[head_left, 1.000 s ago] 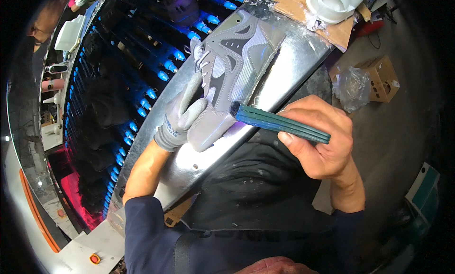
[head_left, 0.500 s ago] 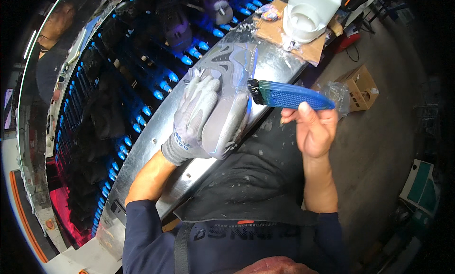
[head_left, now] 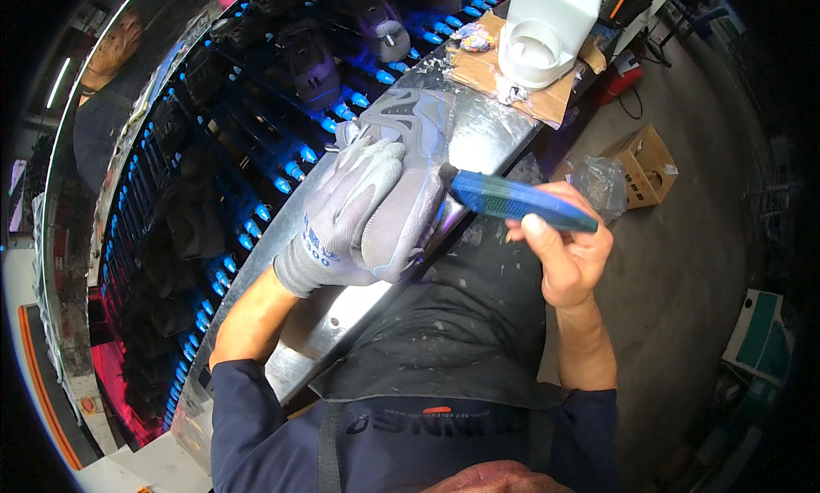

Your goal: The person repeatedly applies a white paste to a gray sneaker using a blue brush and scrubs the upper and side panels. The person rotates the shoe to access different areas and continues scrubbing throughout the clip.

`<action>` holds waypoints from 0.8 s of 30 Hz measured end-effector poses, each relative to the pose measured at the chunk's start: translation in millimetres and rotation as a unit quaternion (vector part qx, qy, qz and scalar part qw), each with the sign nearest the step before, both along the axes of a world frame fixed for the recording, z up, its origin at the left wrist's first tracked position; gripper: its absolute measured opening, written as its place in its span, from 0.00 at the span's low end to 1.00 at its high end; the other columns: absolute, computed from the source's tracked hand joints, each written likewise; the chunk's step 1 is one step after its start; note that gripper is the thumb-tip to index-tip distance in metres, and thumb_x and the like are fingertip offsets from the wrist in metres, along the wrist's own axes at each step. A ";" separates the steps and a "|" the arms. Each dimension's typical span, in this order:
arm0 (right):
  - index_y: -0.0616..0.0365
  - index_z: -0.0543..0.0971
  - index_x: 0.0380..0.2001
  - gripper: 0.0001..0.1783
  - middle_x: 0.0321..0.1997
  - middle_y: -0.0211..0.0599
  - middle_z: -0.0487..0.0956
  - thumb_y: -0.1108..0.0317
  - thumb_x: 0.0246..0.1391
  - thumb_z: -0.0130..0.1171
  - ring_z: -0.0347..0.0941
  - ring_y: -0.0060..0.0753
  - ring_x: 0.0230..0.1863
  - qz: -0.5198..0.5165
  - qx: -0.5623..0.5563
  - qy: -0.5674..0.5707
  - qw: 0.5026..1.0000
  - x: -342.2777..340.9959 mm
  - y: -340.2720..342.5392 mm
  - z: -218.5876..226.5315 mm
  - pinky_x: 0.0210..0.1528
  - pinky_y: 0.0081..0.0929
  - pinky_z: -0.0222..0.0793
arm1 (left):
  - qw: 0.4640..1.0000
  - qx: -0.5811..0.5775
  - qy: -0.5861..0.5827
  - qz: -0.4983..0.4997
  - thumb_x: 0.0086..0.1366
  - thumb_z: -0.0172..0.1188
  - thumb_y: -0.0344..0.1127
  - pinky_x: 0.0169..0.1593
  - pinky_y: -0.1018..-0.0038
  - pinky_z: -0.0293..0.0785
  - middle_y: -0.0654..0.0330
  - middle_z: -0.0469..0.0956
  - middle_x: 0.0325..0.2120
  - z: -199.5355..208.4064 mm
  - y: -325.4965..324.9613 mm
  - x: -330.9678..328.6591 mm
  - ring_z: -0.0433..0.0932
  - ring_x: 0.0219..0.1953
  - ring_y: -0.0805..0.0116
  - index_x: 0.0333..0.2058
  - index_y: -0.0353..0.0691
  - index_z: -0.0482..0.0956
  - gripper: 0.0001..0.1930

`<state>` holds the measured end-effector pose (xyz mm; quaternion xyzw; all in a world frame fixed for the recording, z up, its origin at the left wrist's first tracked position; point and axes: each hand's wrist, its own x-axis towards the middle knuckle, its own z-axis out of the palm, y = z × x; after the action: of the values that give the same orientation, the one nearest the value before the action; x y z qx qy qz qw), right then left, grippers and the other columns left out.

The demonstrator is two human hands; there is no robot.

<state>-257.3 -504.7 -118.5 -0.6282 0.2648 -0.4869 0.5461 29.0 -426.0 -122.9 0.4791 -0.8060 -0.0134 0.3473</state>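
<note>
My left hand (head_left: 346, 207), in a grey work glove, is closed around a grey shoe upper (head_left: 407, 194) with blue edging along its lower margin. The upper is held over the shiny metal ledge, its toe end nearer to me. In my bare right hand (head_left: 571, 258) is a brush with a blue handle (head_left: 521, 201), held by thumb and fingers near its end. The short dark bristles (head_left: 448, 177) meet the right-hand edge of the upper, about midway along it.
A white container with a round cup (head_left: 540, 53) stands on a messy cardboard piece (head_left: 547, 96) at the far end of the metal ledge (head_left: 483, 143). To the left runs a rack with several blue-tipped rods (head_left: 282, 184) and dark shoes (head_left: 309, 70). An open carton (head_left: 647, 167) is on the floor at right.
My right hand and the brush have come slightly nearer to me, and the bristles have moved along the upper's edge. The handle slopes more. My left hand keeps its hold.
</note>
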 end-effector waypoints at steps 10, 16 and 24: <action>0.76 0.82 0.40 0.10 0.39 0.50 0.82 0.76 0.61 0.61 0.82 0.32 0.35 0.086 0.065 0.027 0.994 -10.2 -34.8 26.2 0.37 0.27 0.82 | 0.998 0.036 -0.046 -0.038 0.43 0.79 0.42 0.73 0.41 0.62 0.39 0.76 0.62 22.8 -11.2 4.7 0.74 0.67 0.38 0.62 0.28 0.74 0.46; 0.73 0.84 0.38 0.08 0.36 0.49 0.84 0.80 0.53 0.66 0.80 0.34 0.34 0.103 -0.083 0.086 0.987 -15.9 -26.1 39.2 0.39 0.27 0.75 | 0.997 0.025 -0.050 -0.045 0.42 0.80 0.42 0.71 0.43 0.66 0.41 0.76 0.62 26.5 -18.2 3.5 0.75 0.66 0.38 0.63 0.31 0.73 0.48; 0.68 0.83 0.43 0.15 0.36 0.49 0.86 0.76 0.51 0.70 0.87 0.42 0.33 0.057 -0.334 0.106 0.935 -13.9 2.6 52.2 0.32 0.30 0.83 | 0.997 0.007 -0.038 -0.060 0.44 0.81 0.45 0.68 0.46 0.69 0.41 0.77 0.60 35.1 -29.0 -0.3 0.77 0.63 0.37 0.64 0.30 0.72 0.49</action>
<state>-271.2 -502.1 -66.3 -0.8368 0.1069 -0.4455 0.2999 28.6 -455.0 -87.7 0.4326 -0.8458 -0.0218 0.3116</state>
